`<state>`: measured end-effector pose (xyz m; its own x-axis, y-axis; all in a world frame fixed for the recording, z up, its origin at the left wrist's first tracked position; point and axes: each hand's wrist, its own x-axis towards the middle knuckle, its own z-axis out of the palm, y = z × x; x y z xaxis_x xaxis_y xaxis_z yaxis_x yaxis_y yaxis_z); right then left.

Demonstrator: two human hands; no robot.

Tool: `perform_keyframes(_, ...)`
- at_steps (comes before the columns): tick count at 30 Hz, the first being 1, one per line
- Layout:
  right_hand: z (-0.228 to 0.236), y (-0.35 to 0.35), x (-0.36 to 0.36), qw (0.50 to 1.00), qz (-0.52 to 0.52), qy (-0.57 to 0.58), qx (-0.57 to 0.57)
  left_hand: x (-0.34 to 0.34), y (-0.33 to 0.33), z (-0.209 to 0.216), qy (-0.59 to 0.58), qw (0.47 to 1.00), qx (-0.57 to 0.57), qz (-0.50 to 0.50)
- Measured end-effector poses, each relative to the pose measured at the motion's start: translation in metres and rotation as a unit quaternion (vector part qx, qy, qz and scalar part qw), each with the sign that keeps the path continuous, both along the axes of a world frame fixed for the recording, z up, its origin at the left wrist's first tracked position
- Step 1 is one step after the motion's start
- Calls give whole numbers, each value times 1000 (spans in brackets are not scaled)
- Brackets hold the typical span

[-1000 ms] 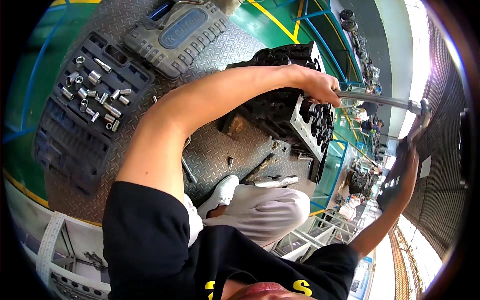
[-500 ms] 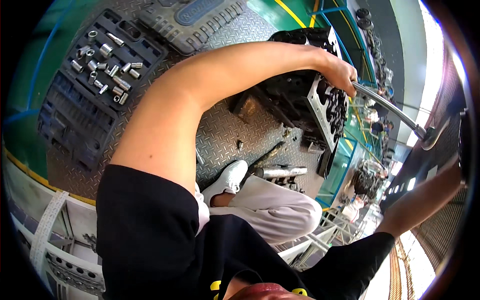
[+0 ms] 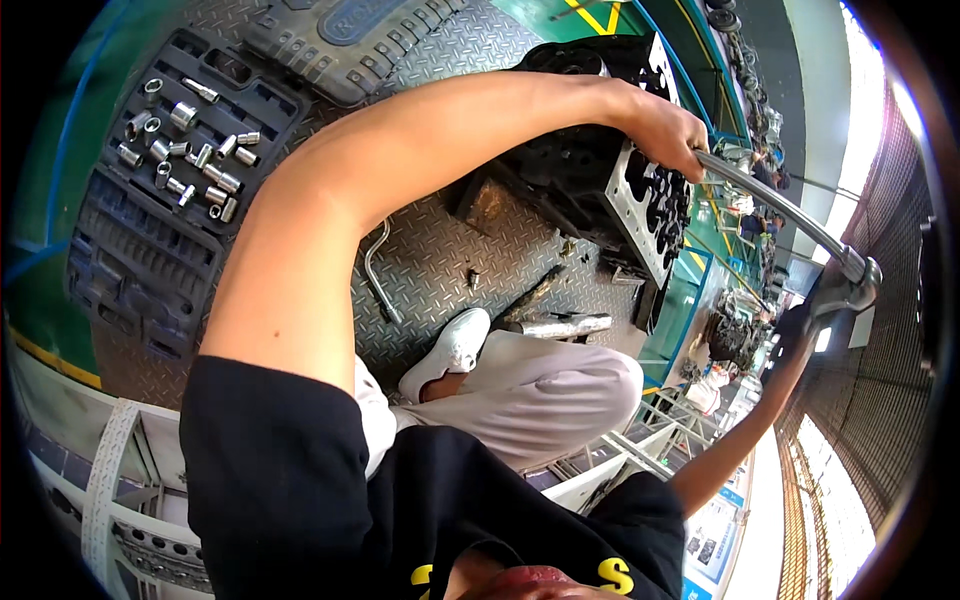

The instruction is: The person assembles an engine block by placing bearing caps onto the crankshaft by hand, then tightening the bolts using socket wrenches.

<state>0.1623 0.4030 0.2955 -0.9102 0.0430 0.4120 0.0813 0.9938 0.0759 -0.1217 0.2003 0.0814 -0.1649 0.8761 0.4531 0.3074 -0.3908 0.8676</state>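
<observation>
The left hand (image 3: 668, 133) grips a long silver metal bar (image 3: 783, 207), seemingly steadying its left end. I cannot tell whether the right hand (image 3: 815, 312) grips.

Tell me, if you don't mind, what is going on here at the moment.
A person's left hand grips the handle of a long metal wrench near a dark engine block. The right hand is by the wrench's other end; its grip is too unclear to tell. The block is over a patterned metal surface. Towards the left, an open tool case holds a scatter of loose sockets.
</observation>
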Motion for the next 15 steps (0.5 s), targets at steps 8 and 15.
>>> perform_keyframes(8,-30,-118,98,991,58,109,43,-1,9,13,86,996,-3,16)
perform_keyframes(15,37,-146,-119,967,189,21,169,-5,15,3,100,994,-39,33)
